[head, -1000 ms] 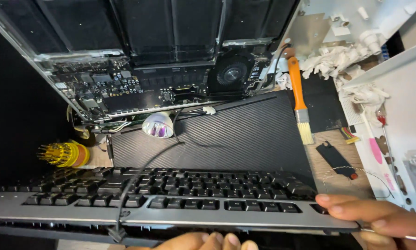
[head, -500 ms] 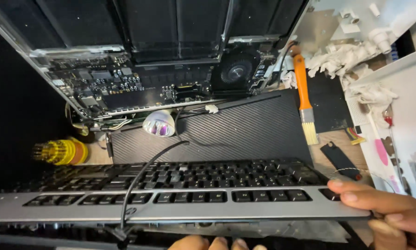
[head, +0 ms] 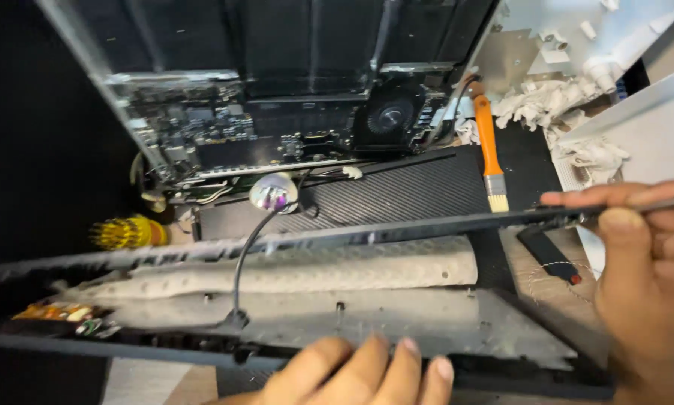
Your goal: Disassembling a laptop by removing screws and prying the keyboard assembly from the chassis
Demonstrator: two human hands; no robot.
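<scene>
Workbench, keyboard [head: 292, 274] underside, hands cropped

Dim, uneven light. Left side of the desk falls into near-black shadow; right side bright, white panel [head: 644, 127] almost blown out. Small lamp head [head: 274, 192] on a gooseneck shows purple-white glare. Motion blur on the keyboard frame [head: 292, 315] and both hands, left hand [head: 367, 375], right hand [head: 644, 270]. Wide-angle bending at the edges.
</scene>
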